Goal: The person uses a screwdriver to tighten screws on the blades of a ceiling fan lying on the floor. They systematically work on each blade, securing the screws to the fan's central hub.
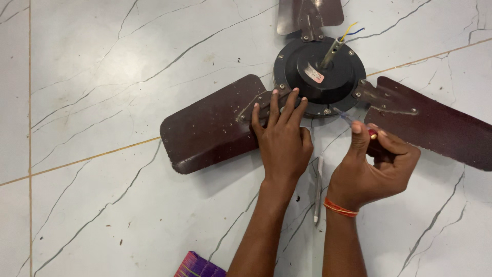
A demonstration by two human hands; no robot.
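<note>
Though cracked-looking, white marble floor [102, 169]

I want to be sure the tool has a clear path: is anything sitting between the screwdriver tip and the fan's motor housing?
Nothing visible does. The right hand holds the screwdriver with its tip near the lower rim of the motor housing. The left hand presses on the left blade's bracket, off to the side.

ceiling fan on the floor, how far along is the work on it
All three blades are on the motor hub, so nothing looks removed. In hand: the left hand presses flat on the left blade's bracket, while the right hand grips a screwdriver, its tip by a hub-rim screw. Screws show along the rest of the rim and on the right blade. Which way it's turning can't be told.
</note>
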